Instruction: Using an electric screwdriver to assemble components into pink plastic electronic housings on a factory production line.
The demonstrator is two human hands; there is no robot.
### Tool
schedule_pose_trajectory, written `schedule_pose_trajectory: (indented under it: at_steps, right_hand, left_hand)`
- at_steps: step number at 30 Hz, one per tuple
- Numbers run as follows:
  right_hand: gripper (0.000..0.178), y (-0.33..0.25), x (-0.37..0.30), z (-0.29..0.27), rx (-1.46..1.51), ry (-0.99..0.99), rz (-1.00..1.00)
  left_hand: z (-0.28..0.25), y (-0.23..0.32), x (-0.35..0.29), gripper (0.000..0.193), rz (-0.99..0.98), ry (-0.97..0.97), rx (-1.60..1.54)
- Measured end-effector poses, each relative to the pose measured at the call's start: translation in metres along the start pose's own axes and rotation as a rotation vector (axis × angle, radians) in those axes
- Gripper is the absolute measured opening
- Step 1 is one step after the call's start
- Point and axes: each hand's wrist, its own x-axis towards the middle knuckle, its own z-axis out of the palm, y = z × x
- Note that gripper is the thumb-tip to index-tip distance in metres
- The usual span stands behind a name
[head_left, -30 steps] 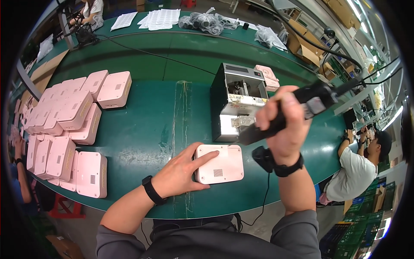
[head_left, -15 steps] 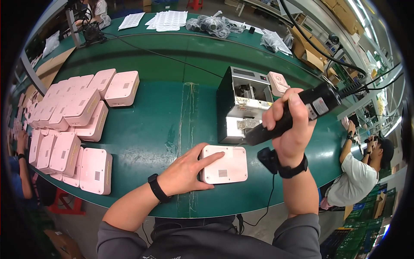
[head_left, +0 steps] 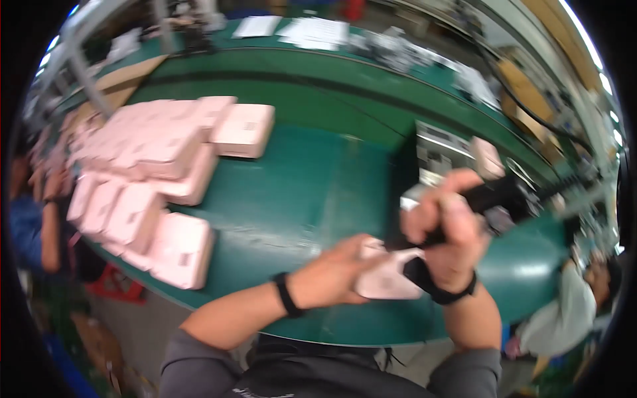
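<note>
A pink plastic box-shaped housing (head_left: 388, 282) lies flat on the green table in front of me. Gripping it by its left side is my left hand (head_left: 332, 272), thumb along the near edge and fingers over the top. My right hand (head_left: 454, 229) is wrapped around a black corded electric screwdriver (head_left: 496, 199), tilted with its lower end above the housing. Hand and wristband cover the housing's right part, and motion blur hides the screwdriver's tip. Just behind stands a black and silver machine (head_left: 443, 147), its front partly hidden by my right hand.
Several pink housings (head_left: 149, 142) are stacked on the table's left side. Another pink piece (head_left: 488, 158) sits beside the machine. White sheets (head_left: 312, 33) and clear plastic bags (head_left: 391, 50) lie along the back. People work at far left and at right (head_left: 564, 305).
The whole view has swung, so the scene sits farther right and is blurred. The screwdriver's lower end has come down over the housing. My left hand still grips the housing.
</note>
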Motion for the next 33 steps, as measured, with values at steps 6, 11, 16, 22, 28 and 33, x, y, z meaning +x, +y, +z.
schedule_pose_trajectory:
  at_steps: [6, 11, 16, 22, 28, 33]
  right_hand:
    - [0.018, -0.031, -0.029, -0.019, -0.033, 0.108, -0.08]
    - [0.017, -0.043, -0.044, -0.026, -0.123, 0.144, -0.111]
    - [0.014, -0.03, -0.026, -0.024, -0.172, 0.135, -0.056]
    - [0.014, -0.065, -0.006, -0.088, -0.228, 0.276, -0.19]
    - [0.018, -0.066, 0.011, -0.118, -0.358, 0.367, -0.295]
    - [0.02, -0.056, 0.012, -0.122, -0.391, 0.36, -0.143]
  left_hand:
    - [0.02, 0.077, 0.003, 0.086, 0.147, -0.026, 0.428]
    - [0.037, 0.079, 0.01, 0.091, 0.183, -0.095, 0.326]
    - [0.023, 0.066, 0.022, 0.093, 0.154, -0.112, 0.288]
    - [-0.01, 0.056, 0.04, 0.08, 0.044, -0.067, 0.398]
    - [-0.012, 0.062, 0.041, 0.08, -0.018, -0.066, 0.458]
    - [-0.006, 0.058, 0.038, 0.08, -0.008, -0.036, 0.472]
